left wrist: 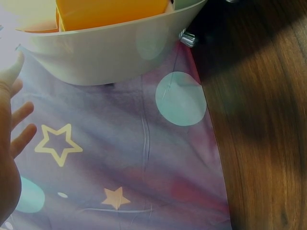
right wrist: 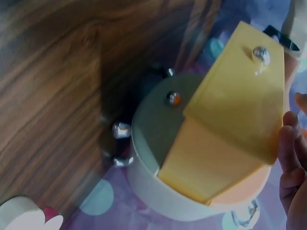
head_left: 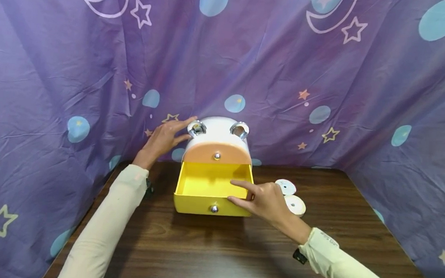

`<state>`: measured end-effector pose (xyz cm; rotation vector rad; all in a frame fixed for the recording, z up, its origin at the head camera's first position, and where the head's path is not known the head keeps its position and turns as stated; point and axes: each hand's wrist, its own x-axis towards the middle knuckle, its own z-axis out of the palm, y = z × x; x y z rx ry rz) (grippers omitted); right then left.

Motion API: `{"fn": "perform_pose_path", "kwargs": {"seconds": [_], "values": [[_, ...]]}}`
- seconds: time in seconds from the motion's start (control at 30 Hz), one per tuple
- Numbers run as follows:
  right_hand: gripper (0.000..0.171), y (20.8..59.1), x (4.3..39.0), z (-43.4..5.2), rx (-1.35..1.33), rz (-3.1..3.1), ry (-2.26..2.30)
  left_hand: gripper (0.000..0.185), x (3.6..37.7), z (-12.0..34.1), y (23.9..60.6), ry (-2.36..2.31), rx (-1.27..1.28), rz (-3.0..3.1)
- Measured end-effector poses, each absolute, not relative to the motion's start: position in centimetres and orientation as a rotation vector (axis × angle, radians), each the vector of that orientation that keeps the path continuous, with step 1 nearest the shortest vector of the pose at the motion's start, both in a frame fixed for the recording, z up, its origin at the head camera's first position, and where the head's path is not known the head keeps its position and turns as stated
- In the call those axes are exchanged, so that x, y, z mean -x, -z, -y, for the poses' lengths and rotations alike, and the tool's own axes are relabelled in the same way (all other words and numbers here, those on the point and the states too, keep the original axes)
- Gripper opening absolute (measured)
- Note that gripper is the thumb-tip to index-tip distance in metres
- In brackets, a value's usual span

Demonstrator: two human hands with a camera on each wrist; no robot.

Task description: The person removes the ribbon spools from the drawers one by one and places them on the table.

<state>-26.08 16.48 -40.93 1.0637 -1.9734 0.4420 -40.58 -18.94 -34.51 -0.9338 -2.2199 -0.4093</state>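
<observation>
A small white drawer box (head_left: pixel 217 132) stands at the back of the table, with two chrome rings on its top. Its orange upper drawer (head_left: pixel 217 152) is closed; the yellow lower drawer (head_left: pixel 203 184) is pulled out and looks empty. My left hand (head_left: pixel 167 137) lies with straight fingers against the box's top left, beside a chrome ring (head_left: pixel 196 128). My right hand (head_left: pixel 258 198) pinches the yellow drawer's front right corner, index finger over the rim and thumb on the front. The right wrist view shows the yellow drawer (right wrist: pixel 240 96) and my fingers (right wrist: pixel 288 158) at its edge.
Two white round discs (head_left: pixel 286 187) (head_left: pixel 295 205) lie on the dark wooden table (head_left: pixel 213 251) just right of my right hand. A purple cloth (head_left: pixel 54 78) with stars and moons closes in the back and both sides. In the left wrist view the box (left wrist: pixel 110 52) sits against that cloth.
</observation>
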Motion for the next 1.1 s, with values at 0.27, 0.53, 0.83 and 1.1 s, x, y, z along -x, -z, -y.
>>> {"fn": "perform_pose_path", "kwargs": {"seconds": [0.27,0.53,0.83,1.1], "values": [[0.046,42.5,25.3,-15.2,-1.109,1.941,-0.334,0.068,40.6,18.9,34.5,0.404,0.931,2.22],[0.048,43.6,25.0,-14.3,-1.149,1.917,-0.292,0.07,40.6,18.9,34.6,0.396,0.937,2.216],[0.049,44.3,24.9,-13.9,-1.166,1.905,-0.375,0.072,40.6,18.8,34.4,0.404,0.931,2.209],[0.041,45.2,25.1,-13.5,-1.215,1.899,-0.412,0.069,40.4,18.9,34.5,0.41,0.922,2.224]]}}
